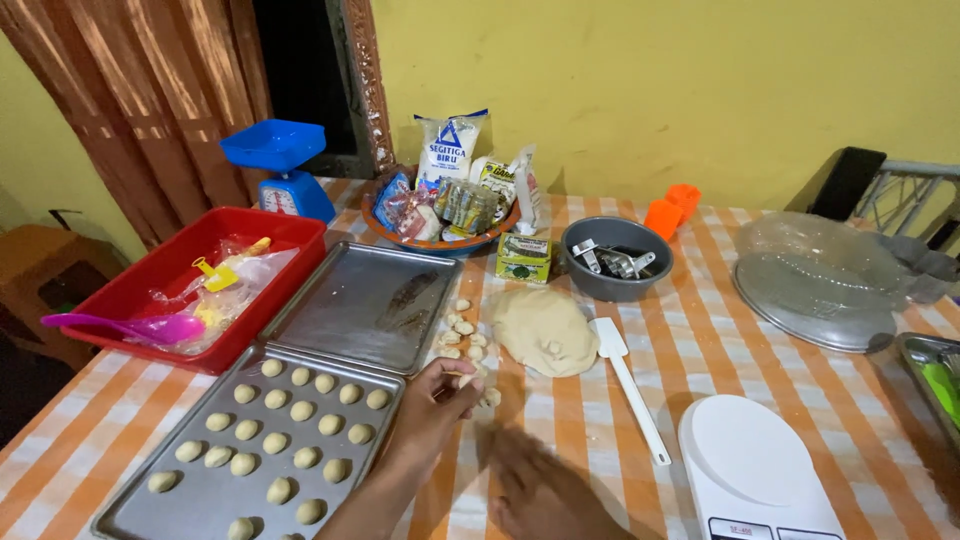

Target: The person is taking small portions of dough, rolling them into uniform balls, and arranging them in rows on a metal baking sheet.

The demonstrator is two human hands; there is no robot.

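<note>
My left hand (432, 408) reaches over the checked tablecloth to a row of small dough pieces (462, 330), its fingertips closed on one small piece (465, 381). My right hand (540, 490) lies palm down on the cloth at the bottom edge, blurred, and what is under it is hidden. Left of my hands a metal baking tray (190, 500) carries several rolled dough balls (290, 410) in rows. A mound of pale dough (545, 330) sits just beyond the small pieces, and a white spatula (630, 390) lies to its right.
An empty baking tray (370, 300), a red tray (170, 270) with plastic tools, a blue kitchen scale (280, 165), a bowl of packets (440, 243), a grey bowl (600, 290) of metal cutters, a white digital scale (750, 470), a glass lid (820, 280).
</note>
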